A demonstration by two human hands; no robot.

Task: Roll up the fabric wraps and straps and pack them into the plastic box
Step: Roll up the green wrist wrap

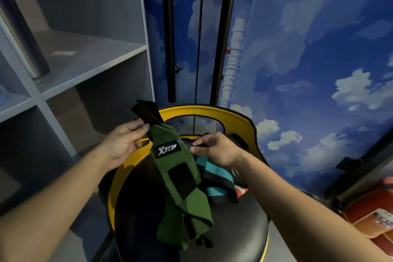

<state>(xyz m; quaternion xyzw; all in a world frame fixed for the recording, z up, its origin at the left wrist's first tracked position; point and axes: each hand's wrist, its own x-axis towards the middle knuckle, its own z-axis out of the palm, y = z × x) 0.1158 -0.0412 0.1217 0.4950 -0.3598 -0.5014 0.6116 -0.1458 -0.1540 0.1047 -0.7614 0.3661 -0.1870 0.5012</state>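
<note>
Holding the green wrap [180, 178] up over the chair, your left hand [123, 144] pinches its upper end between thumb and fingertips, right where the green cloth meets a black tab [146, 111] that sticks up and away from you. The wrap hangs slantwise down toward you, a white-lettered label [167, 148] near the top, a black patch [182, 179] lower down, and the folded tail drooping over the seat.

Your right hand [214, 149] sits just beside the wrap on its right edge, fingers curled, pinching something dark at the fingertips; whether that is a strap end or part of the wrap, you cannot tell from this head view.

Below and behind the right hand lies a teal and black strap [214, 178] in a loose heap on the black seat [240, 225]. A bit of red-and-white fabric [242, 191] shows at the heap's right side.

The chair's yellow backrest [204, 111] curves round behind both hands. Grey shelving [89, 57] stands to the left with a dark cylinder [23, 36] upright on one shelf. A sky-and-cloud mural [319, 70] covers the wall ahead. An orange container [370, 219] sits low at right.
</note>
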